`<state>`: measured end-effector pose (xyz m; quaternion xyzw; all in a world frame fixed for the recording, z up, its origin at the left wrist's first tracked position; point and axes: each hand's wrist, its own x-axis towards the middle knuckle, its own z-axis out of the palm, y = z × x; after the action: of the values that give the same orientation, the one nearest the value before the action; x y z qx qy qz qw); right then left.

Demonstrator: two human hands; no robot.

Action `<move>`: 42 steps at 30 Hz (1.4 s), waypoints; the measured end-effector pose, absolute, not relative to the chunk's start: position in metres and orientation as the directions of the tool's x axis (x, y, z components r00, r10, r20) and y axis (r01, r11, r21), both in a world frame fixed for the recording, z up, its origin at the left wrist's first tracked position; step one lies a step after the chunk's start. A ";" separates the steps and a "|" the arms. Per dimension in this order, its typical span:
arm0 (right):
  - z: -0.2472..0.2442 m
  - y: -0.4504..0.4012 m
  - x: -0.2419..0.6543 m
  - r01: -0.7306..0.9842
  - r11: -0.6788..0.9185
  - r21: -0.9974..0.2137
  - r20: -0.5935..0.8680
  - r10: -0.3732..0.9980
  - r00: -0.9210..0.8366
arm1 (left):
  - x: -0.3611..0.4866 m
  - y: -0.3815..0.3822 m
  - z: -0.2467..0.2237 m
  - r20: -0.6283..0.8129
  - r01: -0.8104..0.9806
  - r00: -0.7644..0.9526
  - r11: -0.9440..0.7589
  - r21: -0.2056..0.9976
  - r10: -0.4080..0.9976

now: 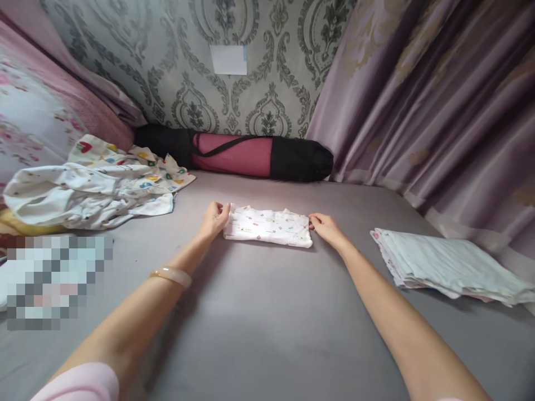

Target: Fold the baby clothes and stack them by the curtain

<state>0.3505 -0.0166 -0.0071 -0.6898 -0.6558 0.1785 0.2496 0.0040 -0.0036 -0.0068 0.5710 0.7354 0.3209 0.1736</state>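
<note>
A small white garment [267, 225] with a fine coloured print lies folded into a flat, wide rectangle on the grey sheet. My left hand [214, 219] is closed at its upper left corner, thumb and fingers pinching the cloth. At the opposite end, my right hand [325, 227] pinches the upper right edge between thumb and fingertips. A pale bangle [171, 275] circles my left wrist. What kind of garment it is cannot be told for sure from its folded shape.
Grey sheet [267, 323] covers the surface. Crumpled printed clothes [92, 189] lie at the left, and a stack of folded cloths [451, 264] at the right. Along the patterned wall stretches a black and dark-pink roll bag [234, 155]. Purple curtains [418, 94] hang at the right.
</note>
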 end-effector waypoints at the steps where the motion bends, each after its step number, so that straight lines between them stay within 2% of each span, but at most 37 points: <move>1: -0.002 -0.021 0.347 0.837 0.002 -0.547 0.110 0.991 0.070 | 0.005 -0.010 -0.005 0.192 0.767 -0.260 0.081 0.636 0.946; 3: 0.006 -0.033 0.331 0.889 0.119 -0.442 0.234 0.972 -0.014 | 0.012 -0.024 -0.003 0.357 0.847 -0.096 -0.112 0.520 0.929; 4: 0.009 -0.041 0.319 0.901 0.201 -0.384 0.283 0.955 -0.093 | 0.017 -0.031 -0.002 0.405 0.863 0.027 -0.226 0.453 0.914; 5: 0.011 -0.048 0.306 0.895 0.288 -0.342 0.272 0.941 -0.199 | 0.024 -0.037 -0.002 0.416 0.860 0.153 -0.328 0.392 0.897; 7: 0.014 -0.061 0.277 0.878 0.384 -0.286 0.179 0.921 -0.345 | 0.039 -0.047 -0.004 0.362 0.840 0.332 -0.448 0.306 0.871; 9: 0.016 -0.068 0.253 0.860 0.443 -0.251 0.087 0.896 -0.436 | 0.053 -0.050 -0.006 0.280 0.853 0.395 -0.462 0.242 0.875; 13: 0.015 -0.063 0.232 0.857 0.458 -0.236 0.014 0.883 -0.469 | 0.067 -0.045 -0.012 0.151 0.900 0.386 -0.407 0.154 0.910; 17: 0.010 -0.053 0.232 0.859 0.460 -0.225 -0.007 0.881 -0.473 | 0.067 -0.041 -0.017 0.123 0.912 0.381 -0.395 0.112 0.916; 29: -0.001 -0.051 0.238 0.867 0.452 -0.212 0.005 0.887 -0.461 | 0.067 -0.040 -0.013 0.014 0.935 0.319 -0.317 0.159 0.948; 34: -0.004 -0.051 0.237 0.865 0.451 -0.220 0.013 0.888 -0.459 | 0.066 -0.038 -0.015 0.019 0.935 0.318 -0.317 0.156 0.948; 37: -0.002 -0.049 0.238 0.862 0.437 -0.257 -0.002 0.892 -0.453 | 0.066 -0.038 -0.017 0.030 0.936 0.314 -0.315 0.157 0.949; 42: 0.007 -0.046 0.251 0.817 0.417 -0.398 -0.061 0.877 -0.478 | 0.065 -0.040 -0.017 0.041 0.937 0.315 -0.318 0.147 0.948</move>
<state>0.2514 -0.0459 0.0067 -0.5050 -0.8382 0.1903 0.0785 0.0655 -0.0399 -0.0173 0.8095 0.5821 0.0598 0.0480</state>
